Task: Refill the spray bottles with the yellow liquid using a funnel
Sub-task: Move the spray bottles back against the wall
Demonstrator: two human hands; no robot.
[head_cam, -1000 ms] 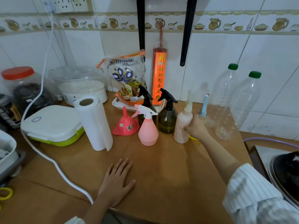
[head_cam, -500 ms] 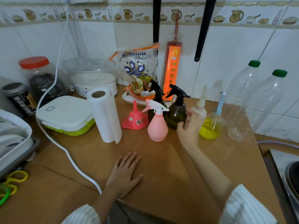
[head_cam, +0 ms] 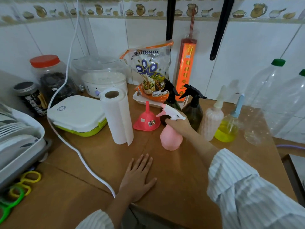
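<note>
The pink spray bottle is seen upright on the brown worktop, just above the centre of the view. Its neck, below the white trigger head, is gripped by the right hand, whose fingers are curled round it; the striped sleeve runs away toward 4 o'clock. The left hand is laid flat on the worktop at 6 o'clock from the bottle, well apart from it, with fingers straight and slightly spread.

Just beside the bottle at 10 o'clock, the pink funnel is set mouth-down, spout up. At 12 and 1 o'clock, two dark spray bottles with black triggers are standing behind the hand. Toward 3 o'clock a pale ribbed squeeze bottle is found, and beyond it a clear bottle with a blue nozzle, holding yellow liquid in its lower part. Two large clear plastic bottles with green caps are placed at the far right against the tiled wall.

At 9 o'clock from the funnel a paper towel roll is stood on end, with a white and green lidded box further left. A white cable is trailed across the worktop.
</note>
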